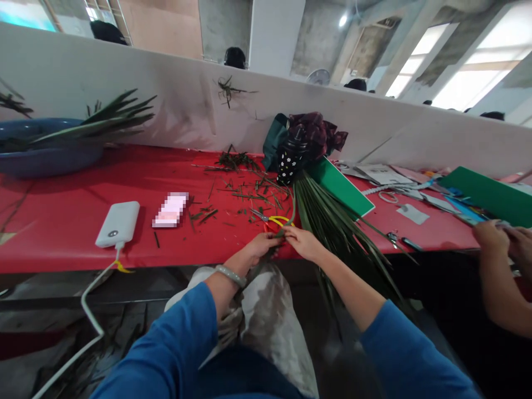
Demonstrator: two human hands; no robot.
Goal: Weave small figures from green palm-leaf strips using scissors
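Note:
My left hand and my right hand meet at the front edge of the red table, both pinched on a thin green palm leaf strip that curves up between them. A fan of long green palm leaves lies just right of my right hand and hangs over the table edge. Yellow-handled scissors lie just behind my fingers. A pale bangle sits on my left wrist.
A white power bank with a cable, a phone, leaf scraps, a black flowered bottle, green boards and a blue basin of leaves are on the table. Another person's hands work at the right.

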